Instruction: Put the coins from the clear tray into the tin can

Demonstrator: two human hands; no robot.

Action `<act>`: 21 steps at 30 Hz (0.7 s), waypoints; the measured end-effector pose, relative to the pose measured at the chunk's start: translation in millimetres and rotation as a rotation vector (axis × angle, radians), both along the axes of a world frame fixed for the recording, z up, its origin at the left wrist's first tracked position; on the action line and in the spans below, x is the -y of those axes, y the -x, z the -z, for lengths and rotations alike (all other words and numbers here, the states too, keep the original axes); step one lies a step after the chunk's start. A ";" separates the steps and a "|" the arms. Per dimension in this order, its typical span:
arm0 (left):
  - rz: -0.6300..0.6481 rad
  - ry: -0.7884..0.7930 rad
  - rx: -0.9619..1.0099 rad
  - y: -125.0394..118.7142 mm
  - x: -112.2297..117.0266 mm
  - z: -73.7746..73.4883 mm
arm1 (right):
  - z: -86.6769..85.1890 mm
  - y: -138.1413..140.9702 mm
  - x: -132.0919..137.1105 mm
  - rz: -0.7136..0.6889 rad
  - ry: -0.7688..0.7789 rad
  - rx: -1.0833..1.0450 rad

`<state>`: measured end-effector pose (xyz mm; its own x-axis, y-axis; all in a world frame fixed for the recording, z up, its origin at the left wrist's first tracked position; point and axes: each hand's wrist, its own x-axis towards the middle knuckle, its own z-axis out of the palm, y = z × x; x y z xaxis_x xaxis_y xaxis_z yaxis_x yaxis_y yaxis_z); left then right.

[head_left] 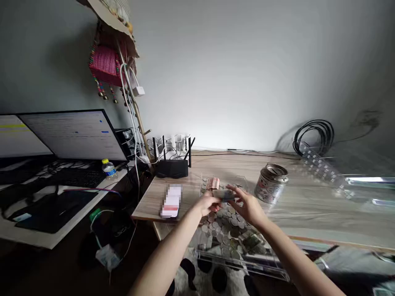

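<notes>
Between my left hand (209,203) and my right hand (248,205) is a greyish-green banknote (224,194), gripped by the fingers of both. Just behind it lies a reddish banknote (212,183). Many loose coins (226,230) are spread below my hands in a clear plastic tray (222,258) whose near edge sticks out past the desk. Crumpled greenish banknotes (253,240) rest among the coins, below my right forearm. A printed metal tin (273,184) with a slot in its lid stands upright to the right of my right hand.
On the left of the wooden desk lie a phone (172,201) and a black router (172,167). A black cable coil (313,137) leans on the wall beside a clear plastic rack (327,172). Further left are a monitor (74,133) and a small bottle (109,168).
</notes>
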<state>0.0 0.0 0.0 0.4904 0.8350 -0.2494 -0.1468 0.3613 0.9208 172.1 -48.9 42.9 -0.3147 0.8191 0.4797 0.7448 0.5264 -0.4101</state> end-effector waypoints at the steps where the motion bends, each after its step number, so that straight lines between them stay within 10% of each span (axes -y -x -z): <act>1: -0.004 0.028 -0.010 0.2 -1.8 0.8 | 1.1 0.2 -0.3 -0.017 -0.024 0.034; 21: -0.139 -0.293 -0.177 -15.2 -23.1 -12.1 | 7.9 -1.6 -74.5 -0.127 0.136 -0.171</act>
<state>15.2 23.1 12.1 0.3380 0.9392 -0.0605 -0.0054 0.0663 0.9978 173.7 25.6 34.9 -0.3431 0.8386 0.4231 0.5901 0.5428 -0.5976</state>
